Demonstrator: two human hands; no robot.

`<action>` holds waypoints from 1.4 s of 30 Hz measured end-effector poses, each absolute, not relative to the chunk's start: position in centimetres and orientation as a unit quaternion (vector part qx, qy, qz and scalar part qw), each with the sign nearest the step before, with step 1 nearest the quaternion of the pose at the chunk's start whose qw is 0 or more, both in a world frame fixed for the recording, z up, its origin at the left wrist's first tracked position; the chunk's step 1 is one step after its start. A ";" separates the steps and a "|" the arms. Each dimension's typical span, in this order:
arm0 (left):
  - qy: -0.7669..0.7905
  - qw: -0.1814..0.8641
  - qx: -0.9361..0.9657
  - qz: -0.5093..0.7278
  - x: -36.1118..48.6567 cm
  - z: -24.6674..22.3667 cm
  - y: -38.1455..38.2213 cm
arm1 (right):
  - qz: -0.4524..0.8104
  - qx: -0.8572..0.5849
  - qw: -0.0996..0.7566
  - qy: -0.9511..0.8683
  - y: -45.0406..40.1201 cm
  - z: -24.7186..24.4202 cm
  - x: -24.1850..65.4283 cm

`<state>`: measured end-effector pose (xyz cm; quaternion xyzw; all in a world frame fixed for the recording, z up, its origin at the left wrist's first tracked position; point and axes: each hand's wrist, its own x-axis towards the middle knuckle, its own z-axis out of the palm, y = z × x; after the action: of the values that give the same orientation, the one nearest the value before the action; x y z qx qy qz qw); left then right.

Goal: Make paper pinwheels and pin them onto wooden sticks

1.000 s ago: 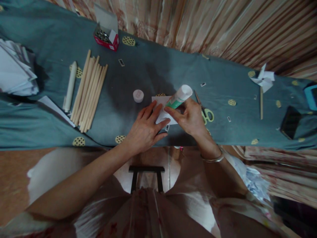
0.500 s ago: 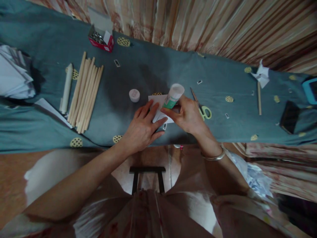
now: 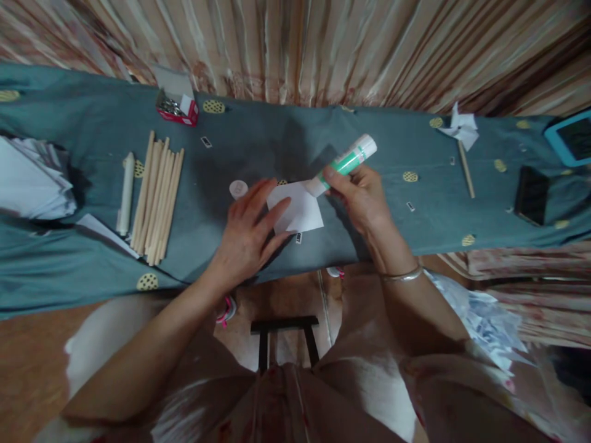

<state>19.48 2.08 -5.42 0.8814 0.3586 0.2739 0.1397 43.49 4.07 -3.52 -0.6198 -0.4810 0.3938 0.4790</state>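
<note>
A white square of paper point(image 3: 300, 209) lies on the green cloth in front of me. My left hand point(image 3: 244, 237) rests at its left side, fingers spread, with fingertips on the paper. The fingers of my right hand point(image 3: 362, 194) are wrapped round a green and white glue stick point(image 3: 348, 161), tilted, its lower end at the paper's upper right corner. A round white cap point(image 3: 238, 189) sits just beyond my left fingers. The scissors are not visible now.
Wooden sticks point(image 3: 157, 200) and a white tube point(image 3: 127, 194) lie at left, near a paper stack point(image 3: 32, 178). A red box point(image 3: 178, 111) holds metal pieces. At right are a paper pinwheel point(image 3: 463, 127), a dark phone point(image 3: 532, 195) and a blue-framed device point(image 3: 570, 140).
The glue stick has gone from nearly upright to leaning right, its lower end near the paper's corner. My left hand has shifted left, uncovering more paper. The whole view has shifted.
</note>
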 end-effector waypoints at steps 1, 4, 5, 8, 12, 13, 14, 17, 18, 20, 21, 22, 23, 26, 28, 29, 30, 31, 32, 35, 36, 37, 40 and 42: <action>0.379 0.115 0.870 0.294 19.0 -5.2 2.6 | 0.408 -0.617 0.483 -0.469 4.1 -3.5 43.3; 0.467 0.092 0.827 0.301 17.3 -5.2 4.5 | 0.442 -0.614 0.487 -0.437 4.0 -3.5 42.7; 0.478 0.114 0.822 0.288 16.9 -5.4 5.1 | 0.453 -0.612 0.486 -0.429 4.1 -3.5 42.5; 0.486 0.170 0.815 0.268 16.2 -6.1 6.3 | 0.485 -0.599 0.484 -0.415 4.2 -3.5 42.1; 0.511 0.203 0.770 0.323 16.7 -6.3 6.6 | 0.525 -0.568 0.501 -0.387 4.2 -3.2 41.7; 0.516 0.235 0.747 0.347 17.0 -6.2 6.5 | 0.539 -0.557 0.510 -0.373 4.2 -3.1 41.5; 0.519 0.278 0.717 0.373 17.2 -6.1 6.4 | 0.555 -0.544 0.520 -0.354 4.2 -3.0 41.4; 0.503 0.429 0.611 0.436 18.0 -5.9 6.0 | 0.602 -0.502 0.547 -0.293 4.1 -2.9 40.8; 0.491 0.468 0.584 0.445 18.2 -5.9 5.9 | 0.614 -0.491 0.552 -0.278 4.0 -2.9 40.6; 0.473 0.518 0.550 0.453 18.6 -5.9 5.7 | 0.627 -0.480 0.554 -0.261 4.0 -3.1 40.3; 0.468 0.536 0.539 0.452 18.8 -5.9 5.5 | 0.628 -0.481 0.554 -0.260 4.0 -3.2 40.2; 0.464 0.549 0.528 0.452 19.0 -5.9 5.4 | 0.625 -0.484 0.553 -0.262 4.1 -3.3 40.0; 0.462 0.560 0.519 0.451 19.2 -5.9 5.3 | 0.621 -0.487 0.554 -0.265 4.1 -3.4 39.9; 0.453 0.590 0.494 0.450 19.5 -5.8 5.0 | 0.614 -0.489 0.561 -0.262 4.1 -3.4 39.7; 0.447 0.600 0.489 0.449 19.6 -5.6 4.8 | 0.620 -0.485 0.566 -0.246 4.1 -3.4 39.7; 0.445 0.602 0.488 0.449 19.6 -5.5 4.8 | 0.624 -0.484 0.566 -0.237 4.2 -3.3 39.7; 0.445 0.602 0.487 0.450 19.6 -5.4 4.7 | 0.628 -0.483 0.565 -0.231 4.2 -3.2 39.7; 0.445 0.603 0.484 0.451 19.7 -5.3 4.6 | 0.631 -0.483 0.564 -0.227 4.2 -3.2 39.7; 0.447 0.604 0.481 0.452 19.7 -5.2 4.6 | 0.633 -0.482 0.563 -0.225 4.2 -3.1 39.7; 0.450 0.609 0.472 0.452 19.8 -4.9 4.4 | 0.633 -0.479 0.567 -0.220 4.2 -3.1 39.6; 0.450 0.610 0.471 0.451 19.8 -4.9 4.4 | 0.632 -0.479 0.569 -0.220 4.2 -3.1 39.5; 0.449 0.610 0.472 0.451 19.8 -4.9 4.4 | 0.631 -0.478 0.569 -0.221 4.2 -3.2 39.4; 0.447 0.606 0.477 0.453 19.8 -5.0 4.4 | 0.632 -0.475 0.569 -0.227 4.2 -3.3 39.2; 0.446 0.601 0.482 0.455 19.8 -5.2 4.5 | 0.632 -0.475 0.569 -0.226 4.2 -3.4 39.1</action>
<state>19.75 4.47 -5.23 0.4824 0.4462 0.4548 0.6011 39.15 4.17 -3.43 -0.4754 -0.2256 0.6322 0.5688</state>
